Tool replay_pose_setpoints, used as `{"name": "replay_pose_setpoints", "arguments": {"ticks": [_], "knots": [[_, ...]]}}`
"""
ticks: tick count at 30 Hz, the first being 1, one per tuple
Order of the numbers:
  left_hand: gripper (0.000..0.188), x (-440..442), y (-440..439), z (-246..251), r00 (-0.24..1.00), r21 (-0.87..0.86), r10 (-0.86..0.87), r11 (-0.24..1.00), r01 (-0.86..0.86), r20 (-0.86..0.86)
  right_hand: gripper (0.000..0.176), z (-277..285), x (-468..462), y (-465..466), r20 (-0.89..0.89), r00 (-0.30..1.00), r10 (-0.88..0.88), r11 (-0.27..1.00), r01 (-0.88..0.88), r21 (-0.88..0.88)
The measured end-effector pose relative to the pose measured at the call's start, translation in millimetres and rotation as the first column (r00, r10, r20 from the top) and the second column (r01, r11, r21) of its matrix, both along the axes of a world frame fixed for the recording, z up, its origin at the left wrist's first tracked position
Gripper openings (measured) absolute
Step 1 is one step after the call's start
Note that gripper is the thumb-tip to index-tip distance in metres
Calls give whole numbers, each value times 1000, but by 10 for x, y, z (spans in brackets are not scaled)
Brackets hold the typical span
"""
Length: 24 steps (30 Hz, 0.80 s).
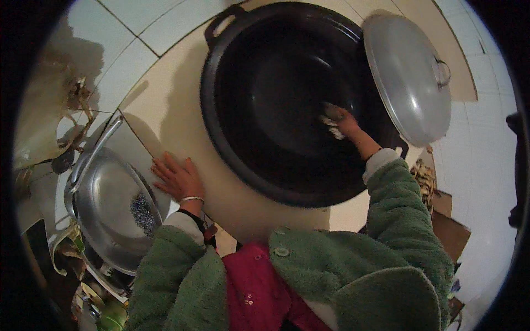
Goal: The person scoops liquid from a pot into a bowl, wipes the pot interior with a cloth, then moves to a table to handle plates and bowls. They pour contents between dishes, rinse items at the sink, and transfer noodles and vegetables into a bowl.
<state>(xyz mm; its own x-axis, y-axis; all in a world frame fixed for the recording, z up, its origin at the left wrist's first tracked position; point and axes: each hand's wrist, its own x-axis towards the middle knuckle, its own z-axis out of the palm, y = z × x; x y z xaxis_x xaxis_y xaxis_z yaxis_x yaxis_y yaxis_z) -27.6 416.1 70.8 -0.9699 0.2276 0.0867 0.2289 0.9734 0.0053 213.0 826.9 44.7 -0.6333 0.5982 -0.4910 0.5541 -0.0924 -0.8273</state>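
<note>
A large black wok [285, 103] with a loop handle at its rim stands on a pale counter [182, 111] before me. My right hand [345, 123] reaches down inside the wok and grips a whitish cloth [334, 129]; much of the cloth is hidden by the fingers. Flat on the counter's left edge rests my left hand [178, 176], fingers spread, holding nothing. Close to its left is a round metal basin [107, 198] with a steel wool scrubber [143, 213] inside it. A long metal handle [101, 142] leans over the basin's rim.
A domed aluminium lid [408, 78] with a ring handle leans against the wok's right side. Brown cardboard [449, 236] lies below it at the right. White tiles [120, 25] line the wall behind. A plastic bag [41, 128] hangs at the far left.
</note>
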Motion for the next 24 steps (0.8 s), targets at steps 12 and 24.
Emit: {"name": "replay_pose_setpoints", "arguments": {"ticks": [12,24], "knots": [[60,-19,-8,87,999,35,-22,999,20,47,45,-55,-1445,-1776,95,796,598,784,-606,134],[63,-16,-107,57,997,50,-38,998,35,63,36,377,-3006,-59,-675,712,-193,908,390,152]]}}
